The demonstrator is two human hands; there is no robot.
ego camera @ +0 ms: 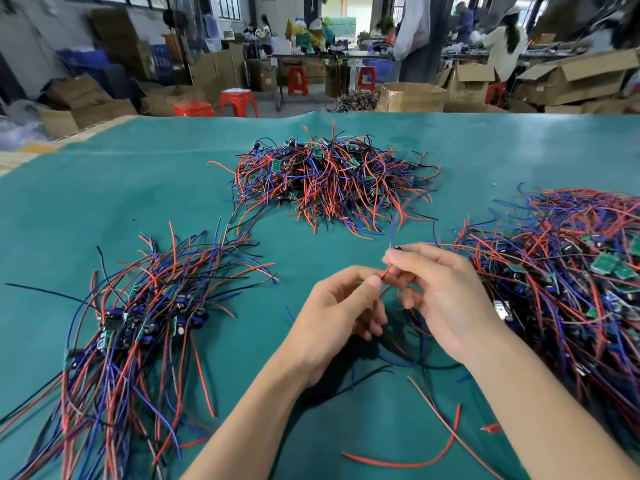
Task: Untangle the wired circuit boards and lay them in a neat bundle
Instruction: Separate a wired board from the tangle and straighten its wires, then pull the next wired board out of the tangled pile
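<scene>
- The left hand (341, 306) has its fingers curled in, thumb and forefinger pinching a red wire (386, 271) just above the counter (104, 188).
- The right hand (440, 289) pinches the same red wire at its upper end between thumb and fingertips; the other fingers are loosely bent. The two hands nearly touch.
- Beneath the hands, loose wires (408, 362) in black, blue and red trail over the green cover; whether a board hangs from the held wire is hidden.
- The sorted bundle (138, 323) of wired circuit boards lies to the left, wires roughly aligned.
- A tangled heap (329, 178) sits farther back at centre, and a larger tangled pile (571, 271) spreads at the right.
- Beyond the counter: cardboard boxes (412, 97), red stools (239, 102) and people at distant workbenches.
</scene>
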